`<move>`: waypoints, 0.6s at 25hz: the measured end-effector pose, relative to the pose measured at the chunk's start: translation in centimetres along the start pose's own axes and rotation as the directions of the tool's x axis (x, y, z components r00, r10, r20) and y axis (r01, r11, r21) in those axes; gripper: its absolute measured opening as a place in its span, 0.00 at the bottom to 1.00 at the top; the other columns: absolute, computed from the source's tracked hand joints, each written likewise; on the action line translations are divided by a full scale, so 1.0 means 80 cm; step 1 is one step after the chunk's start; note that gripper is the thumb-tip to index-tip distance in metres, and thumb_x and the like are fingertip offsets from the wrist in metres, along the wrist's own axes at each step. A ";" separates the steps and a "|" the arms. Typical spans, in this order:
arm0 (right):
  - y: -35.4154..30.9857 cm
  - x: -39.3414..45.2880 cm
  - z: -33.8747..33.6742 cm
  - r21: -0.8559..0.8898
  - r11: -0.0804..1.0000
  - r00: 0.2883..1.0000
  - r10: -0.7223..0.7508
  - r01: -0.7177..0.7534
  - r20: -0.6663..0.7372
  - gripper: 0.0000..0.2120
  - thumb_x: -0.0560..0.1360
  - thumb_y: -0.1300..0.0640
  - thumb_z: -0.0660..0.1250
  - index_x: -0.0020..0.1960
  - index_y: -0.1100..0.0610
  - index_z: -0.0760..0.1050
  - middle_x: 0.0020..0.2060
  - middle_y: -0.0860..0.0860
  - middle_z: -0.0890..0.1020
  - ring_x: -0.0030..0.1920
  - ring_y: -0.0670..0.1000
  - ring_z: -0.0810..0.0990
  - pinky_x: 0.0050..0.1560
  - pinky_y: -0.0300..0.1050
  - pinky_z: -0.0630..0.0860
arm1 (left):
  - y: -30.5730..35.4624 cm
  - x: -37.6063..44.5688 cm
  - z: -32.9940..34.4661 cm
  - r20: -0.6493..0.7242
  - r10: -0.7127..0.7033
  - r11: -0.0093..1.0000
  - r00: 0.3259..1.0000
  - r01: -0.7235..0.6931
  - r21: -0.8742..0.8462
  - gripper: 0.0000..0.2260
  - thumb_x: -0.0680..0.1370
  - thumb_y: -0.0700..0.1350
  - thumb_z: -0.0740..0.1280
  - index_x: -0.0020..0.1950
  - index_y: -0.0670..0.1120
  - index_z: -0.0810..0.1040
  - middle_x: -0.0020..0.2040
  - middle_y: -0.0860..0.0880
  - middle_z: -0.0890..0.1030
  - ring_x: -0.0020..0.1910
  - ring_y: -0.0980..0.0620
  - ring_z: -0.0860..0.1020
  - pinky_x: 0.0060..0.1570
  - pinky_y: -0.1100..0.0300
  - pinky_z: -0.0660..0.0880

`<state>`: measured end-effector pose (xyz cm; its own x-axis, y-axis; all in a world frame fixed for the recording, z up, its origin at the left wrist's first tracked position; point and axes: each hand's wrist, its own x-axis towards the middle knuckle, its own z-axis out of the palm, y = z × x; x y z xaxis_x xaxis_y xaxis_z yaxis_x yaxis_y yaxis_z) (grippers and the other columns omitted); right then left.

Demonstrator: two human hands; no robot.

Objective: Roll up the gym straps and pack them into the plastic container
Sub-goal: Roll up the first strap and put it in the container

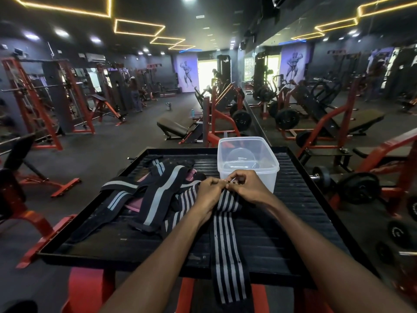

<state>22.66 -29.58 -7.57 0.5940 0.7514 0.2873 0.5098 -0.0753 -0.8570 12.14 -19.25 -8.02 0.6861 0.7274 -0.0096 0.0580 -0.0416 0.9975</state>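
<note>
Both hands, left (pixel 208 188) and right (pixel 244 185), pinch the end of the striped strap (pixel 225 236) just in front of the plastic container (pixel 247 168). Its long tail hangs off the surface (pixel 304 211), so the roll could easily start crooked or loose.

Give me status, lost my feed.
Both hands, left and right, pinching striped strap end. Container holds no straps. Nothing blocking.

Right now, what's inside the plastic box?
No straps yet. Through the clear box only a round see-through shape shows at the bottom, maybe a lid. Both hands cover its near wall.
</note>
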 end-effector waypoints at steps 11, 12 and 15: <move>0.030 0.008 -0.005 0.056 0.998 0.996 0.047 -0.042 -0.077 0.05 0.74 0.63 0.74 0.50 0.59 0.85 0.44 0.51 0.86 0.49 0.49 0.84 0.59 0.47 0.78 | -0.023 0.024 0.006 0.093 0.032 0.982 0.995 -0.014 -0.188 0.04 0.79 0.38 0.69 0.45 0.44 0.82 0.45 0.46 0.85 0.47 0.52 0.82 0.51 0.60 0.77; 0.032 0.009 -0.006 0.022 0.999 0.996 0.028 -0.026 -0.080 0.05 0.74 0.62 0.74 0.50 0.58 0.85 0.44 0.50 0.87 0.49 0.48 0.84 0.59 0.47 0.79 | -0.025 0.026 0.006 0.093 0.054 0.986 0.994 -0.038 -0.163 0.04 0.78 0.38 0.70 0.45 0.45 0.82 0.44 0.47 0.85 0.47 0.52 0.82 0.52 0.61 0.77; 0.031 0.009 -0.006 -0.075 0.997 0.997 -0.041 0.036 -0.071 0.05 0.74 0.59 0.74 0.49 0.55 0.86 0.44 0.46 0.87 0.48 0.43 0.84 0.57 0.42 0.79 | -0.027 0.030 0.004 0.076 0.077 0.991 0.994 -0.068 -0.114 0.04 0.78 0.39 0.70 0.44 0.46 0.82 0.44 0.48 0.85 0.48 0.52 0.82 0.56 0.59 0.77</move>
<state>24.63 -29.54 -9.30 0.6151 0.7055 0.3521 0.5759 -0.0971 -0.8117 13.88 -17.62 -10.23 0.7419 0.6677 0.0621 -0.0717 -0.0131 0.9973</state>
